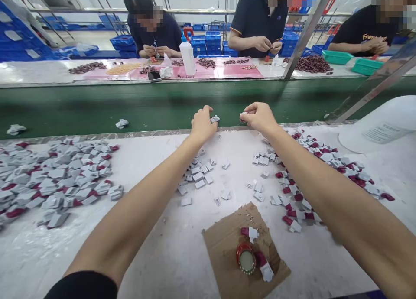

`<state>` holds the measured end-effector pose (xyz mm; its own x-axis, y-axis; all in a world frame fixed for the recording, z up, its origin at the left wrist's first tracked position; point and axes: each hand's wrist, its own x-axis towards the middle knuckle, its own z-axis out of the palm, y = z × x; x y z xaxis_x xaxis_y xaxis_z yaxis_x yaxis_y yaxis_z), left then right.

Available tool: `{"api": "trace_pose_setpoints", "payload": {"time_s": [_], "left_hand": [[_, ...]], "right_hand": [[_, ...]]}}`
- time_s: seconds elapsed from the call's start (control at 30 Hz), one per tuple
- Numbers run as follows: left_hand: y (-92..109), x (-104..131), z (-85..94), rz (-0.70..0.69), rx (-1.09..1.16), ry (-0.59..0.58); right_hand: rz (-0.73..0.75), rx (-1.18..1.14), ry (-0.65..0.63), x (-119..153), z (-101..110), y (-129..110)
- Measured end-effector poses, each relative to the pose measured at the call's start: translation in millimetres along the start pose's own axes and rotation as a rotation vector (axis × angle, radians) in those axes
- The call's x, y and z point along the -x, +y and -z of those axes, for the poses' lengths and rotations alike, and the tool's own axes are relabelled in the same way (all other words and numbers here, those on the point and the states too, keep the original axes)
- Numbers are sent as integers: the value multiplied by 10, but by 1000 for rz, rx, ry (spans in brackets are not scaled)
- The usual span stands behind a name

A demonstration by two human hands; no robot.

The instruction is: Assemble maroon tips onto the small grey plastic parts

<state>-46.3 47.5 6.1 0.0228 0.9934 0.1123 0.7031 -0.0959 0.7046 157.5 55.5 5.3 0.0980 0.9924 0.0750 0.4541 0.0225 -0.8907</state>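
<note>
Both arms reach forward to the green belt's near edge. My left hand has its fingers closed round a small grey-white part. To its right, my right hand pinches a small whitish piece between thumb and fingertips. Below them, loose grey parts lie scattered on the white table. Nearer me is a cardboard piece bearing a red cap-like container and two maroon-and-white parts.
A large pile of grey and maroon parts lies left, another right. A big white bottle stands at the right, near a slanted metal post. Across the green belt, three people work with their hands.
</note>
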Motion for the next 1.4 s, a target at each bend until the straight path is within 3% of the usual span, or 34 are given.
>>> {"api": "trace_pose_setpoints", "payload": {"time_s": [0.1, 0.17, 0.27, 0.37, 0.53, 0.67, 0.77, 0.87, 1.0, 1.2, 1.4], "left_hand": [[111, 428, 75, -151, 119, -101], [209, 743, 107, -284, 324, -215], [328, 1148, 127, -406, 537, -254], [372, 1468, 152, -365, 564, -266], [360, 2036, 264, -215, 568, -466], [280, 2362, 329, -298, 461, -495], [107, 2374, 362, -420, 100, -279], [-89, 2280, 387, -429, -333, -71], [-216, 2161, 375, -450, -571, -51], [-226, 1960, 320, -385, -661, -49], [-200, 1907, 392, -374, -336, -183]], "right_hand": [[38, -238, -31, 466, 128, -29], [60, -360, -48, 856, 202, -33], [36, -495, -51, 1406, 283, -32], [-31, -547, -72, 1843, 373, -54], [5, -367, -256, 2492, 556, -85], [95, -219, -176, 2936, 634, 19], [107, -134, -83, 3124, 677, 118], [97, -89, -38, 3207, 708, 166], [81, -113, -95, 3249, 686, 163], [48, -125, -125, 3283, 610, 160], [19, -188, -117, 3377, 561, 105]]}}
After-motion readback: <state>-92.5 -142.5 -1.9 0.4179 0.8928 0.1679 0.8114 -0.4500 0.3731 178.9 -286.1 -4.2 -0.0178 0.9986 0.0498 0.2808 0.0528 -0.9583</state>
